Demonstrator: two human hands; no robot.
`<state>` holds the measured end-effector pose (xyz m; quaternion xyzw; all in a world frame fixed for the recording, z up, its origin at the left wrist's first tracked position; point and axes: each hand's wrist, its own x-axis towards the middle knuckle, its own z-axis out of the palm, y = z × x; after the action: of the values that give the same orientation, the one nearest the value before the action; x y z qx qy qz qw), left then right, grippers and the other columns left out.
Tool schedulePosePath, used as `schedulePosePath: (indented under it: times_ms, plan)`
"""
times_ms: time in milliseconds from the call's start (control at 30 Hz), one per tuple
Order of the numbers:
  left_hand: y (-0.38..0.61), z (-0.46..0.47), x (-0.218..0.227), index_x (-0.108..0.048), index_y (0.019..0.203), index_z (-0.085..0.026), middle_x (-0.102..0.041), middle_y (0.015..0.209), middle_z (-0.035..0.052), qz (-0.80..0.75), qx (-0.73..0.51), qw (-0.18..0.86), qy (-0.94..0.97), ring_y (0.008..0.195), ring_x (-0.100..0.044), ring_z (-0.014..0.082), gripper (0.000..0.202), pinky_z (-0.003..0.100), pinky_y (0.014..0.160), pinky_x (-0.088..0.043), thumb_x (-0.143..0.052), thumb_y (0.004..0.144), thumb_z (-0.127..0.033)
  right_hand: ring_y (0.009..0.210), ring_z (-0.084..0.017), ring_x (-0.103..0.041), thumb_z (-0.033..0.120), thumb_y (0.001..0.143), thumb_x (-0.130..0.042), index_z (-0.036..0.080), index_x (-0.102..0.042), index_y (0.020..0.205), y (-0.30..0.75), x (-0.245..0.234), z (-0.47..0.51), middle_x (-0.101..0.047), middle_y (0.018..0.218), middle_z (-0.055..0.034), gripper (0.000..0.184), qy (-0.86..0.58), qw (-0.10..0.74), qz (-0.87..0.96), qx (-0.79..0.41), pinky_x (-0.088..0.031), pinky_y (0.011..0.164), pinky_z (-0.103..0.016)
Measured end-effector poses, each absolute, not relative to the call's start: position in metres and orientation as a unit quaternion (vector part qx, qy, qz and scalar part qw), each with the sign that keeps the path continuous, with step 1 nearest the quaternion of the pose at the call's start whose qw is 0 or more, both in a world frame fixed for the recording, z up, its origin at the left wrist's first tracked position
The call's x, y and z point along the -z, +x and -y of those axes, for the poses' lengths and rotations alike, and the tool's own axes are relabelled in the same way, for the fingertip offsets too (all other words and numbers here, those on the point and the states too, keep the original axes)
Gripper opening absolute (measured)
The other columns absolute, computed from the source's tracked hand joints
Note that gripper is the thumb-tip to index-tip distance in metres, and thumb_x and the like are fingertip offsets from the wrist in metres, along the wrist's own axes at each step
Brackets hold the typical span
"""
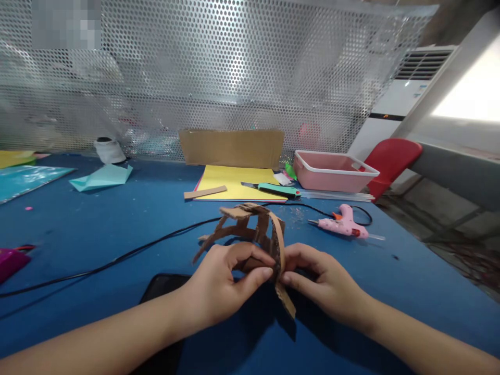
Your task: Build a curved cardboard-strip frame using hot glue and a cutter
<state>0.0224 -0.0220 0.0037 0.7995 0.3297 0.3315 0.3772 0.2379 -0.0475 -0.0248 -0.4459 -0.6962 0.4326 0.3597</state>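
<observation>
Between my hands is a small open frame of bent brown cardboard strips, held just above the blue table. My left hand pinches a lower strip between thumb and index finger. From the other side, my right hand grips the same curved strip, its thumb and fingertips pressed together on the edge. The strip's loose end points down below my fingers. Other strips arch up and to the left over my left hand. My fingers hide part of the join.
Beyond the frame lie yellow paper sheets, a cardboard strip and a green utility knife. A pink glue gun rests at right, near a pink basket. A black cord crosses the table; a dark phone-like slab lies under my left arm.
</observation>
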Motion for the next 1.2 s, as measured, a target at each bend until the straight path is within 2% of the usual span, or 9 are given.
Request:
schedulePosePath:
  times_ms: [133, 400, 533, 633, 733, 800, 933, 1100, 1200]
  plan:
    - [0.022, 0.024, -0.001, -0.068, 0.091, -0.017, -0.074, 0.079, 0.0000, -0.314, -0.343, 0.381, 0.799, 0.069, -0.068, 0.0106, 0.012, 0.016, 0.062, -0.052, -0.060, 0.083, -0.017, 0.060, -0.009, -0.053, 0.041, 0.079, -0.071, 0.018, -0.062, 0.096, 0.237, 0.028, 0.046, -0.059, 0.068, 0.0027, 0.030, -0.431, 0.361, 0.625, -0.542, -0.043, 0.058, -0.021]
    - [0.020, 0.029, -0.005, -0.065, 0.090, -0.015, -0.065, 0.067, -0.0021, -0.250, -0.361, 0.303, 0.846, 0.058, -0.058, 0.0072, 0.009, 0.014, 0.057, -0.046, -0.060, 0.083, -0.013, 0.075, -0.013, -0.063, 0.036, 0.074, -0.077, 0.018, -0.063, 0.083, 0.232, 0.026, 0.047, -0.067, 0.079, -0.0007, 0.024, -0.399, 0.397, 0.587, -0.582, -0.051, 0.071, -0.024]
    - [0.020, 0.030, -0.004, -0.063, 0.096, -0.017, -0.070, 0.082, -0.0005, -0.218, -0.345, 0.292, 0.865, 0.071, -0.064, 0.0096, 0.018, 0.017, 0.068, -0.049, -0.069, 0.080, -0.017, 0.073, -0.013, -0.065, 0.033, 0.073, -0.077, 0.018, -0.065, 0.082, 0.231, 0.024, 0.048, -0.069, 0.077, -0.0004, 0.021, -0.403, 0.409, 0.582, -0.577, -0.053, 0.071, -0.025]
    - [0.022, 0.031, 0.000, -0.059, 0.109, -0.021, -0.069, 0.096, 0.0008, -0.222, -0.344, 0.305, 0.860, 0.085, -0.065, 0.0136, 0.038, 0.022, 0.078, -0.051, -0.076, 0.075, -0.023, 0.072, -0.012, -0.066, 0.031, 0.074, -0.077, 0.020, -0.063, 0.080, 0.227, 0.023, 0.047, -0.070, 0.076, 0.0012, 0.019, -0.398, 0.434, 0.567, -0.576, -0.054, 0.068, -0.023]
    - [0.024, 0.032, 0.001, -0.049, 0.119, -0.024, -0.064, 0.107, 0.0014, -0.271, -0.333, 0.329, 0.841, 0.097, -0.062, 0.0166, 0.052, 0.029, 0.087, -0.050, -0.074, 0.074, -0.019, 0.070, -0.013, -0.068, 0.032, 0.073, -0.077, 0.020, -0.060, 0.078, 0.220, 0.024, 0.047, -0.071, 0.074, 0.0011, 0.021, -0.399, 0.463, 0.554, -0.566, -0.054, 0.066, -0.024]
    - [0.025, 0.034, 0.000, -0.048, 0.115, -0.023, -0.062, 0.107, 0.0023, -0.312, -0.327, 0.332, 0.828, 0.100, -0.060, 0.0183, 0.048, 0.033, 0.089, -0.050, -0.069, 0.073, -0.016, 0.068, -0.014, -0.068, 0.035, 0.071, -0.079, 0.019, -0.061, 0.076, 0.217, 0.025, 0.046, -0.071, 0.073, 0.0006, 0.024, -0.415, 0.478, 0.545, -0.550, -0.053, 0.066, -0.025]
    - [0.027, 0.038, 0.003, -0.046, 0.113, -0.021, -0.058, 0.110, 0.0054, -0.333, -0.315, 0.326, 0.827, 0.102, -0.057, 0.0228, 0.054, 0.038, 0.088, -0.051, -0.074, 0.067, -0.027, 0.070, -0.016, -0.068, 0.036, 0.066, -0.082, 0.019, -0.064, 0.074, 0.213, 0.025, 0.046, -0.070, 0.072, 0.0003, 0.026, -0.445, 0.488, 0.528, -0.534, -0.053, 0.068, -0.027]
    - [0.027, 0.037, 0.010, -0.043, 0.120, -0.024, -0.060, 0.112, 0.0038, -0.309, -0.368, 0.246, 0.842, 0.103, -0.058, 0.0183, 0.048, 0.033, 0.090, -0.049, -0.055, 0.076, -0.007, 0.074, -0.017, -0.069, 0.031, 0.064, -0.083, 0.021, -0.066, 0.076, 0.209, 0.015, 0.044, -0.072, 0.077, 0.0001, 0.023, -0.409, 0.493, 0.517, -0.568, -0.054, 0.076, -0.030]
    - [0.024, 0.032, 0.006, -0.051, 0.113, -0.024, -0.064, 0.105, 0.0027, -0.306, -0.401, 0.222, 0.834, 0.097, -0.061, 0.0165, 0.034, 0.031, 0.087, -0.050, -0.051, 0.083, -0.007, 0.078, -0.017, -0.068, 0.029, 0.062, -0.084, 0.020, -0.067, 0.075, 0.205, 0.008, 0.041, -0.072, 0.080, 0.0003, 0.024, -0.395, 0.511, 0.509, -0.569, -0.054, 0.079, -0.030]
